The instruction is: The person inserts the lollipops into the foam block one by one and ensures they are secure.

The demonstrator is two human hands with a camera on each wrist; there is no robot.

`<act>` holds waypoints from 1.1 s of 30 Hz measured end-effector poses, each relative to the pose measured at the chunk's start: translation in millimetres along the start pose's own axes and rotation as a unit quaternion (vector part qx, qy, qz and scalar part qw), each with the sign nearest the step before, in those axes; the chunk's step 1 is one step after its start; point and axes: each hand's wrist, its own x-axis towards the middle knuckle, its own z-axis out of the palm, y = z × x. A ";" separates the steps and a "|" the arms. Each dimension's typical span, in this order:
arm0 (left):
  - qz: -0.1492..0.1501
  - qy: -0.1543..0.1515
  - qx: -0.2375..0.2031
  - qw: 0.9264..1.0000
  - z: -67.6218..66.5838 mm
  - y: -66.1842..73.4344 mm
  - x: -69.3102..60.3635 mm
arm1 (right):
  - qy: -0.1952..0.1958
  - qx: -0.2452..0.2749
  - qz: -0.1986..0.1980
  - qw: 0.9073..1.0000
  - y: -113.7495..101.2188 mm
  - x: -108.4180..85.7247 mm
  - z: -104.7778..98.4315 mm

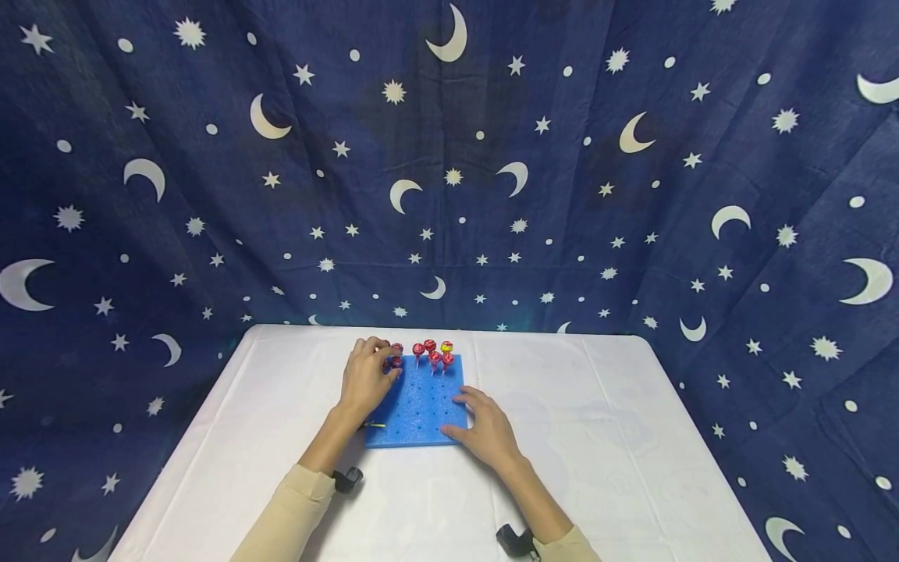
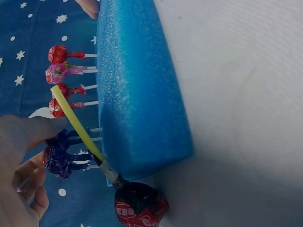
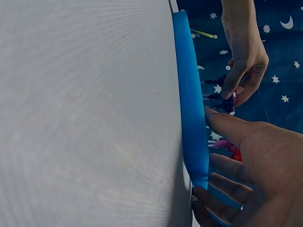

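Observation:
A blue foam board (image 1: 417, 410) with rows of holes lies on the white table. At its back left corner my left hand (image 1: 364, 378) pinches a dark-wrapped lollipop (image 2: 59, 161), one of several standing there; the fingers partly hide the group. My right hand (image 1: 487, 429) rests at the board's right edge, fingers spread and relaxed, holding nothing. Several red and pink lollipops (image 1: 418, 350) stand along the back right, with one yellow-and-red lollipop (image 1: 446, 346) among them. By the board's left edge is another lollipop with a yellow stick (image 1: 376, 425) and a dark red wrapped head (image 2: 141, 205).
White cloth covers the table (image 1: 597, 437) around the board. Behind it hangs a dark blue curtain (image 1: 477, 211) with moons and stars. A black wrist camera (image 1: 347, 479) sits at the left wrist, and another black wrist camera (image 1: 515, 540) at the right.

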 end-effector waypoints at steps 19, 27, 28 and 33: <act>-0.081 0.031 -0.047 0.995 -24.5 -19.1 -44.8 | 0.003 0.002 -0.005 1.000 2.9 1.2 1.5; -0.139 -0.170 -0.096 0.971 -49.8 -39.3 -63.6 | 0.006 0.003 -0.008 1.000 3.4 1.3 1.4; -0.133 -0.185 -0.107 0.968 -51.7 -42.3 -65.7 | 0.006 0.002 -0.008 1.000 3.4 1.4 1.5; -0.101 -0.226 -0.150 0.957 -55.3 -53.4 -75.2 | 0.006 0.006 -0.007 1.000 2.4 1.6 1.5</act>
